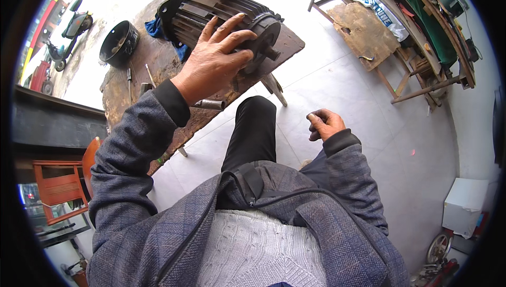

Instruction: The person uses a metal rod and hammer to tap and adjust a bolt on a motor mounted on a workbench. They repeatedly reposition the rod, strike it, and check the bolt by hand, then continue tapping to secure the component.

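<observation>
A dark, greasy electric motor with cooling fins lies on its side on the worn wooden bench. Its shaft end points to the right, towards me. My left hand rests on the motor's finned body near that end, fingers spread. Low in the air to the right of my knee is my right hand, touching nothing around it. Its fingers are curled in with darkened tips; whether something small is inside them is hidden. Blue cloth shows beside and under the motor.
Left of the motor stands a round black pan. A screwdriver-like tool and a metal tube lie nearer me. A wooden stool and a loaded rack stand right. A scooter is parked outside, far left.
</observation>
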Tool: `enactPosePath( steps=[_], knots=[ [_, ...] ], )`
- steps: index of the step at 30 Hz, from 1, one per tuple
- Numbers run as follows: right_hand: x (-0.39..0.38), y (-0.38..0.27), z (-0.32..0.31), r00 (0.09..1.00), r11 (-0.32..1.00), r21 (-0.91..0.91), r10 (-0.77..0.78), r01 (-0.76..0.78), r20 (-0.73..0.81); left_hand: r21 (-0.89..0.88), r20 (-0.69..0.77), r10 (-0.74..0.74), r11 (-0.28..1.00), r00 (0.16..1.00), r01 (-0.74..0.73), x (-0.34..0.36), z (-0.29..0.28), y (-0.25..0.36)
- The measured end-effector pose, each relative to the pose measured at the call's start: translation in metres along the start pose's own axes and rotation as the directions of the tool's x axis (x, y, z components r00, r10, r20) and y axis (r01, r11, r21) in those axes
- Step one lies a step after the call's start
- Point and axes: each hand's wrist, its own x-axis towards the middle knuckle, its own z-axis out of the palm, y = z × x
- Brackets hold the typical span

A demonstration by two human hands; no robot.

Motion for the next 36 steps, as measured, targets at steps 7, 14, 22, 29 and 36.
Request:
enactPosePath(
  steps=[7,14,22,29,36],
  knots=[
    [0.008,0.022,-0.012,1.000,0.993,0.114,-0.001,0.000,0.009,-0.150,-0.021,-0.031,0.988,0.999,0.028,-0.001,-0.002,-0.006],
    [0.013,0.027,-0.006,1.000,0.995,0.103,0.000,-0.003,0.028,-0.089,-0.050,0.037,0.995,0.998,-0.042,0.002,0.003,-0.007],
    [0.017,0.026,-0.003,1.000,0.997,0.081,0.013,-0.015,0.023,-0.097,-0.040,0.042,0.994,0.998,-0.045,0.001,0.009,-0.008],
    [0.016,0.019,0.002,0.999,0.998,0.058,0.011,-0.013,0.037,0.000,-0.012,0.030,1.000,0.999,-0.030,0.000,0.009,-0.005],
    [0.010,0.018,0.001,0.999,0.998,0.061,-0.006,0.003,0.049,-0.013,0.011,0.029,0.999,1.000,-0.029,-0.002,0.006,-0.006]
  ],
)
